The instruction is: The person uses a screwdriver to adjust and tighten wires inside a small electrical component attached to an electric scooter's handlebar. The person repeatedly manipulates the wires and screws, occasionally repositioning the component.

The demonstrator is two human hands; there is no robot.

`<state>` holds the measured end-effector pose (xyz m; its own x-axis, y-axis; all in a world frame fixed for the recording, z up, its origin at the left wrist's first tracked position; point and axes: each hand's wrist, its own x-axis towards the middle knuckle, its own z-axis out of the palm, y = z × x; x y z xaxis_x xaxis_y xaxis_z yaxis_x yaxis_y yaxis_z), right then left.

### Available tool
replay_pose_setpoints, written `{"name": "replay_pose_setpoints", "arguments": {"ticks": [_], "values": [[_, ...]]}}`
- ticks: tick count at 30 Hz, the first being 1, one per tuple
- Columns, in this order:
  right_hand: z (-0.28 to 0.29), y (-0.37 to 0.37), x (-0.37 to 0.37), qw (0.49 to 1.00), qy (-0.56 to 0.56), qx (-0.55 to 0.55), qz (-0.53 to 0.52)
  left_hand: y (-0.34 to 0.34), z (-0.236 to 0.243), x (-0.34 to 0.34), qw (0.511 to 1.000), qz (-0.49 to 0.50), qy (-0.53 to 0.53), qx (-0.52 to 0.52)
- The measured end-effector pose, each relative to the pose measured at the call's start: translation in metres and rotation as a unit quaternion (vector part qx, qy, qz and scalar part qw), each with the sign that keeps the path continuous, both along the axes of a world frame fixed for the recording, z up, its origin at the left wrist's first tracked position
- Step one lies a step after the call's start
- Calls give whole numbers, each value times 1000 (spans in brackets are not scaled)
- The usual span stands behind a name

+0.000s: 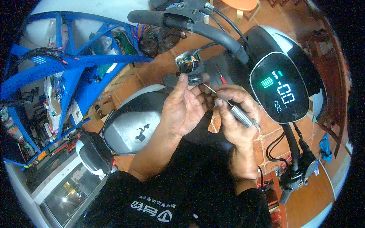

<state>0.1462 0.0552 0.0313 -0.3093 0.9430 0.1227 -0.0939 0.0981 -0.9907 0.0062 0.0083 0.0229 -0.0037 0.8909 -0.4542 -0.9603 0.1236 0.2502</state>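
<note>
My left hand (181,108) is closed on a black switch housing (194,79), with exposed coloured wires (190,62) at its upper end and a cable leading up from it. My right hand (239,129) grips a metal coil spring (241,116) with a hook at its lower end and a thin straight metal piece reaching toward the housing; whether its tip touches is unclear. A red-handled screwdriver (222,79) lies just behind my hands. Small black pieces (141,133) sit on the scooter seat (121,138) to the left.
The scooter handlebar (216,38), with a lit display (279,87) at the right, arches over my hands. Blue shelving (62,66) holding assorted items stands left. An orange stool (239,4) is behind, and a wooden surface (308,192) is at lower right.
</note>
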Motion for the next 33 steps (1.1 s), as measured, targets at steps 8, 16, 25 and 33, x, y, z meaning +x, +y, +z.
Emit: {"name": "replay_pose_setpoints", "arguments": {"ticks": [8, 16, 25, 33], "values": [[0, -2, -17, 997, -33, 32, -58, -3, -6, 0, 997, -1, -4, 78], [1, 3, -21, 995, -59, 65, -43, -1, 7, 6, 996, 18, 85, 4], [6, 1, -21, 994, -63, 72, -51, -2, 5, 7, 995, 29, 98, 9], [3, -1, -21, 992, -62, 94, -53, -2, 6, 9, 995, 38, 88, 26]]}}
